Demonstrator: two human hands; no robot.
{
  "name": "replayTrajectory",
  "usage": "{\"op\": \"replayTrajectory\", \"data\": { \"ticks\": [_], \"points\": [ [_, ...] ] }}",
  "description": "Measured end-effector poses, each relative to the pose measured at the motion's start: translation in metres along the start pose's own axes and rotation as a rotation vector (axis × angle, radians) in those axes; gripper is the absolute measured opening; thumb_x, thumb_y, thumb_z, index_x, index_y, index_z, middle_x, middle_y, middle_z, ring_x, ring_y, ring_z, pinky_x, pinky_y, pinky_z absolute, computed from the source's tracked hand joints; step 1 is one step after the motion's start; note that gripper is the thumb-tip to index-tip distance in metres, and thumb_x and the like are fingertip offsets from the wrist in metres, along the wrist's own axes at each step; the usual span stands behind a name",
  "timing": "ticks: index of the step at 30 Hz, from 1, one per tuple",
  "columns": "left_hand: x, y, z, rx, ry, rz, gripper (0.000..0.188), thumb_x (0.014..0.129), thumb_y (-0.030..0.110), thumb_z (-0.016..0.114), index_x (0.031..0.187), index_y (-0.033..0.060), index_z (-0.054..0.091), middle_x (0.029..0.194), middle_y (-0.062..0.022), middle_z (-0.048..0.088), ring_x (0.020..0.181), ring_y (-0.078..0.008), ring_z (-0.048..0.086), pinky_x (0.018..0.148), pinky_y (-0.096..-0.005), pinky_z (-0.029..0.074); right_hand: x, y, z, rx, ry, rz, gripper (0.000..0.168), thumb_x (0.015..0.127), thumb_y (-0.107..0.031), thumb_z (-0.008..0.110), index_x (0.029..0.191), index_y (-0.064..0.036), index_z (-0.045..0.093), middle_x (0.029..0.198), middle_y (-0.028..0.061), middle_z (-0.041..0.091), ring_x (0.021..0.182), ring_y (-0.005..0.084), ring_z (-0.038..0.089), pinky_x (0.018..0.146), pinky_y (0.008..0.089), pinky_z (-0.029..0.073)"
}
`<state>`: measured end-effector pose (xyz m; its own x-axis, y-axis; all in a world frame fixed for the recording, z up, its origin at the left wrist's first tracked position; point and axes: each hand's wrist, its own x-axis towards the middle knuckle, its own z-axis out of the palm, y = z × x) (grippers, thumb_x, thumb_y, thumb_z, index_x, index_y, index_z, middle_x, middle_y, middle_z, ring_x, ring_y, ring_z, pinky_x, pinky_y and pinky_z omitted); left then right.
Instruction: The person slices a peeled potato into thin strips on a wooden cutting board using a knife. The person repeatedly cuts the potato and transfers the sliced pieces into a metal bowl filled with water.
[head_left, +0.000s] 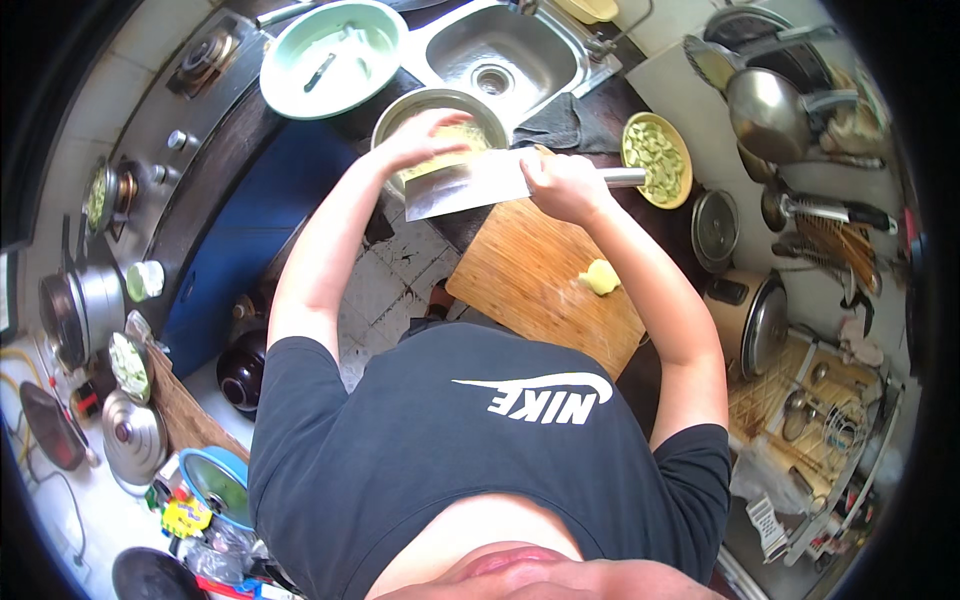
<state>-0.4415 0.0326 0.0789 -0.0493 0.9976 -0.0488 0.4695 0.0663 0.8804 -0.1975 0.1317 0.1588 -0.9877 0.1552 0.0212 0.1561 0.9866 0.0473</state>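
My right hand (562, 184) grips a cleaver by its metal handle (624, 177). Its broad steel blade (469, 184) points left, tilted over the near rim of a metal bowl (384, 133). Pale yellow cut food (461, 139) lies in that bowl, partly hidden by the blade and my hand. Over the bowl, just above the blade, my left hand (427, 139) has its fingers spread, with nothing visible in its grasp. A wooden cutting board (517, 262) lies below the cleaver. One pale yellow peeled piece (600, 277) rests on its right part.
A steel sink (510, 45) lies beyond the bowl. Left of it stands a pale green basin (274, 86) holding a knife (320, 73). A dark cloth (555, 124) and a yellow bowl (686, 176) of green slices (652, 157) sit right. A rice cooker (739, 322) stands farther right.
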Motion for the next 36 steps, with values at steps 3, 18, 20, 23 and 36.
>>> {"op": "replayTrajectory", "data": {
  "ticks": [3,18,20,23,36],
  "points": [
    [0.004,-0.011,0.018,0.218,-0.104,0.026,0.071,0.078,0.042,0.068,0.136,0.0126,0.039,0.135,-0.0180,0.042,0.127,-0.0305,0.038,0.107,-0.0422,0.030,0.032,-0.002,0.015,0.024,-0.101,-0.072,0.014,0.076,-0.011,0.051,0.084,-0.001,0.057,0.067,0.0147,0.063,0.059,0.0302,0.064,0.053,0.0382,0.052],
    [0.018,-0.025,0.034,0.279,-0.207,-0.127,0.074,0.077,0.048,0.066,0.139,0.0207,0.036,0.144,-0.0132,0.030,0.135,-0.0315,0.025,0.109,-0.0469,0.023,0.030,-0.010,0.045,0.139,-0.059,-0.142,0.011,0.077,-0.012,0.050,0.077,-0.002,0.056,0.066,0.0130,0.062,0.059,0.0285,0.065,0.049,0.0409,0.051],
    [0.020,-0.030,0.032,0.464,-0.152,-0.202,0.072,0.077,0.046,0.067,0.138,0.0216,0.037,0.144,-0.0133,0.031,0.135,-0.0312,0.025,0.108,-0.0481,0.024,0.027,-0.012,0.047,0.130,-0.058,-0.152,0.012,0.077,-0.012,0.050,0.079,-0.001,0.056,0.066,0.0127,0.062,0.059,0.0285,0.065,0.049,0.0406,0.051],
    [0.017,-0.056,0.032,0.622,-0.013,-0.248,0.067,0.078,0.038,0.068,0.136,0.0226,0.040,0.144,-0.0132,0.031,0.135,-0.0292,0.026,0.105,-0.0524,0.025,0.021,-0.021,0.031,0.134,-0.073,-0.102,0.014,0.076,-0.011,0.051,0.084,-0.001,0.057,0.066,0.0125,0.062,0.058,0.0282,0.064,0.049,0.0406,0.051],
    [0.003,-0.064,0.030,0.732,-0.125,-0.184,0.060,0.074,0.012,0.065,0.131,0.0182,0.048,0.141,-0.0104,0.039,0.128,-0.0273,0.040,0.104,-0.0416,0.035,-0.190,-0.091,0.019,0.205,0.261,0.483,0.029,0.069,-0.013,0.066,0.097,-0.010,0.066,0.061,0.0083,0.055,0.054,0.0259,0.057,0.049,0.0372,0.046]
  ]
}}
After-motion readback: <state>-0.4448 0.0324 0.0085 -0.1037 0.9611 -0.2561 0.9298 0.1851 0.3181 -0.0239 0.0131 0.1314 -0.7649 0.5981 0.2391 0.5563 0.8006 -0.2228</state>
